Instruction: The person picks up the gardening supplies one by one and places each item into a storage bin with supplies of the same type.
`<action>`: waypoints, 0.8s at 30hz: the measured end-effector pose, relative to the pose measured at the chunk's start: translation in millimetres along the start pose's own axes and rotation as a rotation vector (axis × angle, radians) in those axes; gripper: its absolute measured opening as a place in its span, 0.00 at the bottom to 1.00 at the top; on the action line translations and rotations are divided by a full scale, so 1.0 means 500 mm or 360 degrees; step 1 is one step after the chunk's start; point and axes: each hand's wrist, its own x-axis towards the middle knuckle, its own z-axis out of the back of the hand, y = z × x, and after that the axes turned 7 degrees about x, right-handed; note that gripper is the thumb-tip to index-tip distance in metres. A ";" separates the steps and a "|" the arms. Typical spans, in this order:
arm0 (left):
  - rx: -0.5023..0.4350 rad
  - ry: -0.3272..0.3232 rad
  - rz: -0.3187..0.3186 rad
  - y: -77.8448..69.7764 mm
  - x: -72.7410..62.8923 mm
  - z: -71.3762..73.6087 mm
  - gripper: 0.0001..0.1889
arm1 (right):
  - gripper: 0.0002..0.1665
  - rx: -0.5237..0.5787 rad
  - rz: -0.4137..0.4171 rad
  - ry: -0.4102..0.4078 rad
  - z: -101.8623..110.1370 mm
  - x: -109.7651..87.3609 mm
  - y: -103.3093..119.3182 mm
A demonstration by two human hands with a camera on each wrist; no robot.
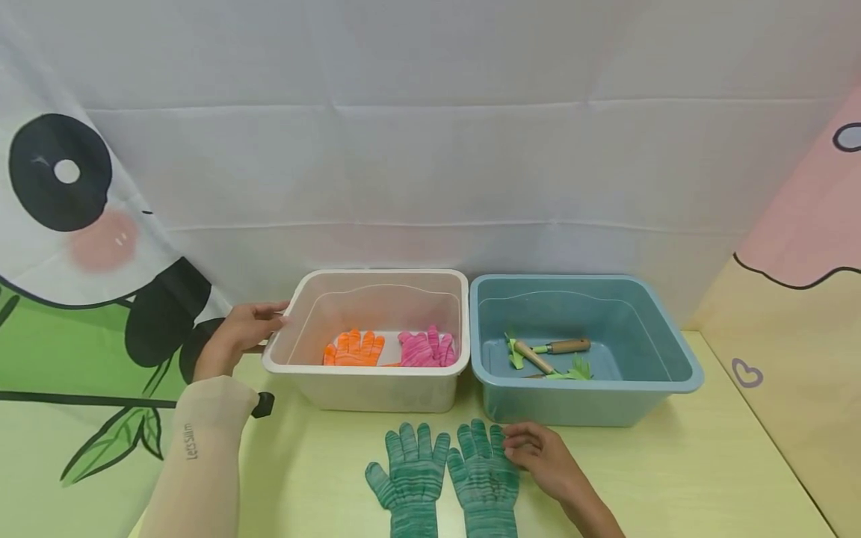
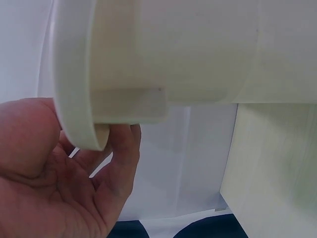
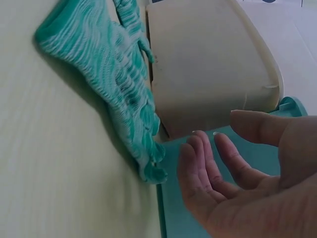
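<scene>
A white plastic bin (image 1: 377, 387) stands at the back, with an orange glove (image 1: 354, 348) and a pink glove (image 1: 427, 347) inside. My left hand (image 1: 245, 332) holds its left rim (image 2: 74, 74); in the left wrist view the thumb is at the rim's top and the fingers curl beneath it. Two green striped knit gloves lie side by side on the table, a left one (image 1: 412, 467) and a right one (image 1: 486, 471). Beside the right glove's fingertips is my right hand (image 1: 548, 459), its fingers loosely bent with nothing between them in the right wrist view.
A blue plastic bin (image 1: 565, 403) sits to the right of the white one. It contains several small garden tools with wooden handles, among them a green-headed rake (image 1: 570, 372). Behind both bins hangs a pale cloth (image 1: 457, 164). The table (image 1: 726, 463) is light yellow.
</scene>
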 end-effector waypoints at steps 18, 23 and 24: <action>0.0001 0.0000 -0.0015 -0.003 -0.005 0.001 0.32 | 0.27 -0.0138 -0.0104 -0.0273 -0.006 0.013 -0.041; -0.0007 -0.0022 -0.0001 -0.002 -0.003 -0.002 0.32 | 0.30 -0.0192 -0.0114 -0.0279 -0.005 0.017 -0.046; -0.0003 -0.0023 -0.0002 -0.002 -0.003 -0.002 0.32 | 0.31 -0.0213 -0.0113 -0.0281 -0.005 0.017 -0.046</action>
